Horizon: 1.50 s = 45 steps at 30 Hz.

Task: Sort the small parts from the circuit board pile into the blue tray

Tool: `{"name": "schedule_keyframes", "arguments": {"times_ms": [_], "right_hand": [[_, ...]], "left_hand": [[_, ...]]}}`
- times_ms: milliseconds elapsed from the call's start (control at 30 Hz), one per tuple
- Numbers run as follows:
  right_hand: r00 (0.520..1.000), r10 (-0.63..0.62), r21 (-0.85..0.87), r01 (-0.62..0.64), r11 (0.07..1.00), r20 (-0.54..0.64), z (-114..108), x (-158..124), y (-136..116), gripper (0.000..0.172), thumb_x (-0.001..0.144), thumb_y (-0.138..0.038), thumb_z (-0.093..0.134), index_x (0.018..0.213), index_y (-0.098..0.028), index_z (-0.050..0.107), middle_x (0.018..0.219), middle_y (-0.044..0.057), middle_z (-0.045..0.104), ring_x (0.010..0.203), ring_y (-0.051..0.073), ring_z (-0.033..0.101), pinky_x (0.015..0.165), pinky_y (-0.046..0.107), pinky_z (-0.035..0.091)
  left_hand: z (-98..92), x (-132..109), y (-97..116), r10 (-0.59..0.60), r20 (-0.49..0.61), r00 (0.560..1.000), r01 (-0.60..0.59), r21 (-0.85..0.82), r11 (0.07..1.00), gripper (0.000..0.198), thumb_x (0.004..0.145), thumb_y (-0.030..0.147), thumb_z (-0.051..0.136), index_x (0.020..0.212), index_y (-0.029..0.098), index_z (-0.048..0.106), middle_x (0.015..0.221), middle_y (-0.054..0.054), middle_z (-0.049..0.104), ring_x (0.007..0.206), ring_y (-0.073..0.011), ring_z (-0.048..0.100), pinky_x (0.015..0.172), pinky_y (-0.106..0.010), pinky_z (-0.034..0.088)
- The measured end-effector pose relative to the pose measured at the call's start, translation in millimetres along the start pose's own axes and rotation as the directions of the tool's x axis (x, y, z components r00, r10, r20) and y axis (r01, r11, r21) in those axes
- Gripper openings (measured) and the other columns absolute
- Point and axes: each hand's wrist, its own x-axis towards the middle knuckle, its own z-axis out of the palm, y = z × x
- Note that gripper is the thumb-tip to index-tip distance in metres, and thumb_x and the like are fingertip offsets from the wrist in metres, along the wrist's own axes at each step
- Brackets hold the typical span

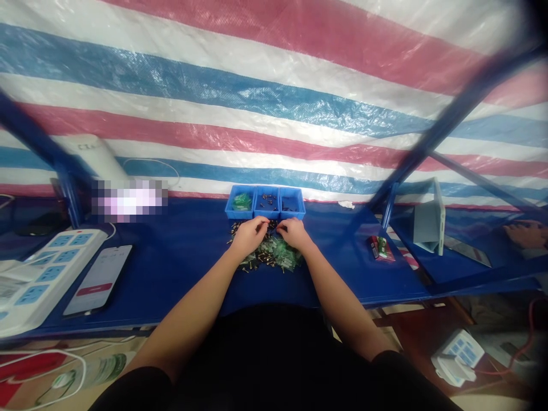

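My left hand (250, 234) and my right hand (293, 233) face each other over a loose pile of small dark and brassy screw-like parts (266, 260). The fingertips of both are pinched together; anything between them is too small to make out. Clear and greenish plastic pieces (286, 255) lie mixed into the pile beneath my right wrist. Just beyond my fingers stand three joined blue bins. Green pieces (242, 201) fill part of the left bin (238, 215). A few small dark parts lie in the middle bin (262, 214) and the right bin (294, 216).
On the blue table (171, 257), a phone (98, 279) and a white power strip (57, 262) lie left. At right are a small red-and-green packet (382, 249), a blue frame bar (428, 140) and a propped tablet case (428, 222). Another person's hand (526, 234) rests far right.
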Motion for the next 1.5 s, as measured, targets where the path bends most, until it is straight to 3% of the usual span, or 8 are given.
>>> {"name": "schedule_keyframes", "arguments": {"times_ms": [267,433,633,733,967,1233,1500], "right_hand": [[0.985,-0.004,0.306,0.056,0.95,-0.171,-5,0,-6,0.014,0.083,-0.027,0.059,0.091,-0.022,0.07,0.086,0.004,0.07,0.084,0.021,0.061,0.083,0.037,0.047],[0.994,0.048,0.673,0.029,0.739,-0.095,-4,2,-12,0.029,0.079,-0.045,0.065,0.093,-0.02,0.065,0.087,0.005,0.068,0.078,0.017,0.062,0.073,0.031,0.051],[0.999,0.04,0.798,-0.005,0.602,-0.024,-8,1,-21,0.035,0.074,-0.05,0.069,0.092,-0.02,0.067,0.087,0.004,0.068,0.078,0.017,0.063,0.075,0.032,0.052],[0.999,0.042,0.785,-0.005,0.619,-0.027,-9,0,-23,0.033,0.076,-0.049,0.068,0.092,-0.02,0.069,0.092,0.005,0.07,0.082,0.018,0.064,0.077,0.033,0.053],[0.995,0.062,0.653,0.007,0.757,-0.082,-4,-1,-23,0.031,0.079,-0.048,0.065,0.089,-0.019,0.071,0.087,0.006,0.072,0.077,0.018,0.065,0.071,0.031,0.052],[0.991,0.068,0.622,0.019,0.783,-0.117,-1,-2,-25,0.027,0.079,-0.044,0.065,0.09,-0.019,0.072,0.087,0.006,0.072,0.074,0.018,0.065,0.069,0.031,0.052],[0.991,0.075,0.634,0.012,0.773,-0.11,-1,-2,-23,0.027,0.081,-0.042,0.063,0.091,-0.02,0.073,0.089,0.006,0.073,0.077,0.019,0.065,0.071,0.031,0.052]], "left_hand": [[0.8,1,-2,0.024,0.004,1.0,-0.024,-0.001,1.0,0.026,0.092,0.035,0.047,0.104,0.023,0.065,0.082,-0.001,0.07,0.071,-0.0155,0.064,0.067,-0.025,0.048],[0.8,1,0,0.027,0.009,1.0,-0.027,-0.013,1.0,0.031,0.092,0.039,0.046,0.113,0.023,0.063,0.085,-0.001,0.071,0.073,-0.0156,0.064,0.068,-0.025,0.049],[0.3,1,1,0.039,0.044,0.998,-0.037,-0.035,0.999,0.028,0.094,0.041,0.045,0.103,0.023,0.063,0.084,-0.001,0.07,0.068,-0.0146,0.062,0.066,-0.025,0.047],[0.2,1,0,0.035,0.047,0.998,-0.033,-0.038,0.999,0.026,0.094,0.04,0.044,0.104,0.023,0.061,0.08,0.0,0.069,0.068,-0.0147,0.062,0.066,-0.025,0.046],[1.6,1,-3,0.033,0.012,0.999,-0.033,0.027,0.999,0.026,0.094,0.041,0.044,0.101,0.022,0.06,0.079,0.0,0.068,0.069,-0.0147,0.061,0.063,-0.025,0.043],[-0.3,2,0,0.032,0.022,0.999,-0.034,0.068,0.997,0.03,0.095,0.043,0.041,0.095,0.022,0.061,0.071,0.0,0.064,0.064,-0.0151,0.058,0.061,-0.025,0.041],[-1.5,0,4,0.021,0.004,1.0,-0.021,-0.018,1.0,0.027,0.094,0.042,0.044,0.104,0.023,0.059,0.077,0.001,0.066,0.066,-0.0139,0.06,0.065,-0.025,0.044]]}}
